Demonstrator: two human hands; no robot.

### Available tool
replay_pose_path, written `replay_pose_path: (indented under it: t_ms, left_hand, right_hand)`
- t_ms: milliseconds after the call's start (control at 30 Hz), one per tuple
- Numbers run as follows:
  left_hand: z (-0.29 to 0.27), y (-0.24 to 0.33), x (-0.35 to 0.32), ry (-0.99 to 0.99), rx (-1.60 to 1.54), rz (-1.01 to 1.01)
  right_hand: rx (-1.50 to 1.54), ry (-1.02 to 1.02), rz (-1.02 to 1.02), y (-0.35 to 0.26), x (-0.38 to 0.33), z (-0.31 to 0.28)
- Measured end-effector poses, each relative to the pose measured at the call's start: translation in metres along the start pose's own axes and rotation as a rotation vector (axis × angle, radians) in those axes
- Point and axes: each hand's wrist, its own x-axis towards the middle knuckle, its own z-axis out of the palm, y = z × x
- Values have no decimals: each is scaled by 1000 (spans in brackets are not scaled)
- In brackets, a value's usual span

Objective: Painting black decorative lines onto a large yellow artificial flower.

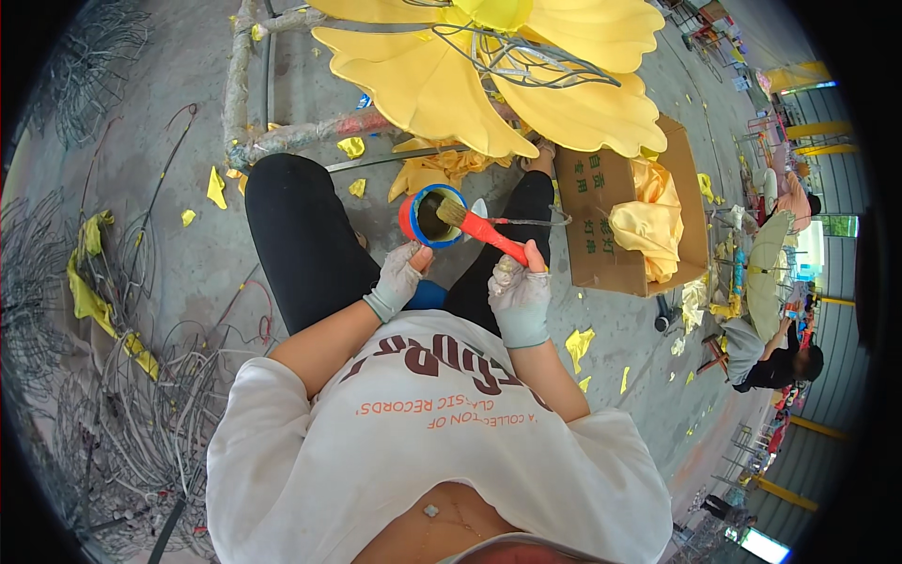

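My left hand (402, 275), in a pale glove with bare fingertips, grips a small red can (406, 221) with a blue rim, which holds dark contents. In my gloved right hand (520, 289) is a paintbrush (490, 235) with a red handle. Its bristles point left over the can's mouth; whether they touch the contents I cannot tell. Ahead of my knees stands a large yellow fabric flower (413, 80) with wide petals and a wire framework at its middle. Yellow cloth (427, 174) lies bunched beneath the petals.
A cardboard box (592, 211) with yellow fabric (648, 226) inside stands right of my knee. A wrapped pipe frame (240, 94) is at the upper left. Tangled wires (141, 451) cover the left floor, among yellow scraps. A person (780, 362) sits far right near a pale umbrella (769, 273).
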Motion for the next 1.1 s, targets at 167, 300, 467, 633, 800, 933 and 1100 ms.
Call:
replay_pose_path:
  t_ms: [167, 300, 467, 633, 800, 933, 1100]
  left_hand:
    - [0, 2, 0, 9, -27, 33]
    - [-6, 1, 0, 2, 61, 46]
    - [-13, -3, -5, -18, 10, 17]
    - [-14, 6, -13, -5, -35, 74]
    - [-17, 21, -33, 81, -121, 180]
    - [-8, 49, -30, 144, -368, 175]
    - [-24, 98, -31, 193, -557, 356]
  right_hand:
    - [430, -132, 520, 0, 16, -27]
    - [590, -97, 651, 5, 12, -19]
    - [578, -273, 716, 6, -4, -7]
    - [369, -305, 606, -7, -43, 42]
    - [312, -392, 546, -33, -74, 78]
    - [419, -472, 504, -62, -69, 89]
    - [562, -582, 246, -114, -17, 73]
